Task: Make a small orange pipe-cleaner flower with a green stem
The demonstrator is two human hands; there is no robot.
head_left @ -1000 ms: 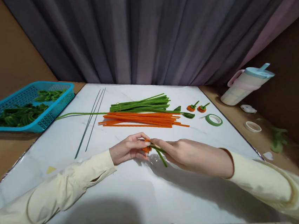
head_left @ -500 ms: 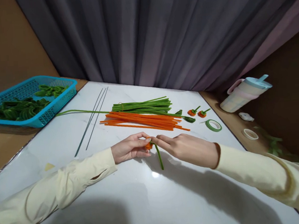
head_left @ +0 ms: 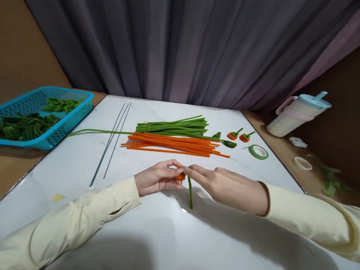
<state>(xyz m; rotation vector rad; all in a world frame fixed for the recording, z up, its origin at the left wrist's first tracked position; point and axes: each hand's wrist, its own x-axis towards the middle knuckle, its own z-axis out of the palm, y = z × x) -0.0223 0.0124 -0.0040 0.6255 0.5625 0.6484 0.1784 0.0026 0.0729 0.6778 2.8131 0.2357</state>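
Note:
Between finger and thumb, my left hand pinches a small round orange piece of pipe cleaner, mostly covered by the fingers. My right hand meets it from the right, its fingertips closed at the top of the piece where a green pipe cleaner comes out. The free end of that green length hangs down below the hands. Exactly how the right fingertips grip it is partly hidden. Beyond my hands lie loose orange pipe cleaners and a tied bundle of green pipe cleaners.
Two orange pieces with green stems lie at the right, near a roll of green tape. Thin wires lie at the left. A blue basket holds green leaf shapes. A tumbler stands right of the white tabletop.
The hanging end of the green pipe cleaner has swung slightly left and now points more straight down. Both hands stay at the orange piece.

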